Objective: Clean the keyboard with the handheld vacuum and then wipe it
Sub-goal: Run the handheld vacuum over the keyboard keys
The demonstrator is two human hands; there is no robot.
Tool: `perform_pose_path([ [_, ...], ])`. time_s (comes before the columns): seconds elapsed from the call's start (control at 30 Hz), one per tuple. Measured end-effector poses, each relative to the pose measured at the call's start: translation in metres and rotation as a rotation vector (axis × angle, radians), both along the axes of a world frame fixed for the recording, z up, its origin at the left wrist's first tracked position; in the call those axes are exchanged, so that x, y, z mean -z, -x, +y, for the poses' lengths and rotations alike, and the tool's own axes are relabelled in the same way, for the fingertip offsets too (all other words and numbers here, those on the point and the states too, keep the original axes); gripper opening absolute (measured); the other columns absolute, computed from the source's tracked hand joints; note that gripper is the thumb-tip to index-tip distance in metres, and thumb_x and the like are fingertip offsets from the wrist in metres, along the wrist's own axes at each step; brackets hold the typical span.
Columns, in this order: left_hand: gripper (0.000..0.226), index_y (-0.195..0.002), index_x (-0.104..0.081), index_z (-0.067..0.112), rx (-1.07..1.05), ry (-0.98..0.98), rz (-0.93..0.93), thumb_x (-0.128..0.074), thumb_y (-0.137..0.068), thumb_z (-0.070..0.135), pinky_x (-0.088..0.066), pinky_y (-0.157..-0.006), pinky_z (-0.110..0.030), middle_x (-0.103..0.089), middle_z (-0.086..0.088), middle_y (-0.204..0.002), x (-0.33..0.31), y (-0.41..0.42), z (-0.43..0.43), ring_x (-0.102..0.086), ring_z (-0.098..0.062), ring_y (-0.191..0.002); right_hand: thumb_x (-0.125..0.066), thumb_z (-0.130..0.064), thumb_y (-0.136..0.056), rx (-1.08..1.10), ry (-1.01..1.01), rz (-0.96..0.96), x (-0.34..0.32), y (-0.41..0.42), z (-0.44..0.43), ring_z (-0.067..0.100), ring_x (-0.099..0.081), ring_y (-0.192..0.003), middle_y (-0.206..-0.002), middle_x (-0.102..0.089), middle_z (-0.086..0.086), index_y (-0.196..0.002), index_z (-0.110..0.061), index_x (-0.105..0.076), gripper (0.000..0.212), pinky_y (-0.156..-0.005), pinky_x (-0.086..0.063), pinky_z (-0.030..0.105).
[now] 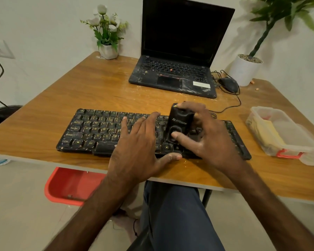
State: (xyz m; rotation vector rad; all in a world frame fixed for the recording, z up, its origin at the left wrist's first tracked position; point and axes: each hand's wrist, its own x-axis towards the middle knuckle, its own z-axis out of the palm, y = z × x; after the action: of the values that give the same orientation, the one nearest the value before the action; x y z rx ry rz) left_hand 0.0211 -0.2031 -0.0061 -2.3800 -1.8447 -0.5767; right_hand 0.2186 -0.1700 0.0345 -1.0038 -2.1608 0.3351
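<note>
On the wooden desk [101, 84] the keyboard [98, 131] lay crosswise before me, my left hand [140, 142] flat on its middle, my right hand [207, 138] gripping the handheld vacuum [180, 122] over its right half.

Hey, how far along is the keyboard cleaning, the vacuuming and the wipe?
Nothing looks finished: the keyboard shows specks. In hand: the right hand grips the handheld vacuum on the keys while the left hand presses flat on them. Left: the rest of the vacuuming, then wiping; the yellow cloth lies in its plastic box.
</note>
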Motion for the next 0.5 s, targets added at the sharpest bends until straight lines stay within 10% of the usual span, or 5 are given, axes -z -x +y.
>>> perform_pose_path([
  [0.5, 0.115, -0.153, -0.014, 0.009, -0.008, 0.009, 0.002, -0.025, -0.077, 0.095, -0.020, -0.119, -0.062, -0.037, -0.007, -0.157, -0.001, 0.000, 0.000, -0.039, -0.022, -0.143, -0.073, -0.030, -0.087, 0.072, -0.001, 0.065, -0.003, -0.002, 0.024, 0.008, -0.068, -0.092, -0.115, -0.063, -0.006, -0.135, -0.029, -0.040, 0.058, -0.065, -0.061, 0.030],
])
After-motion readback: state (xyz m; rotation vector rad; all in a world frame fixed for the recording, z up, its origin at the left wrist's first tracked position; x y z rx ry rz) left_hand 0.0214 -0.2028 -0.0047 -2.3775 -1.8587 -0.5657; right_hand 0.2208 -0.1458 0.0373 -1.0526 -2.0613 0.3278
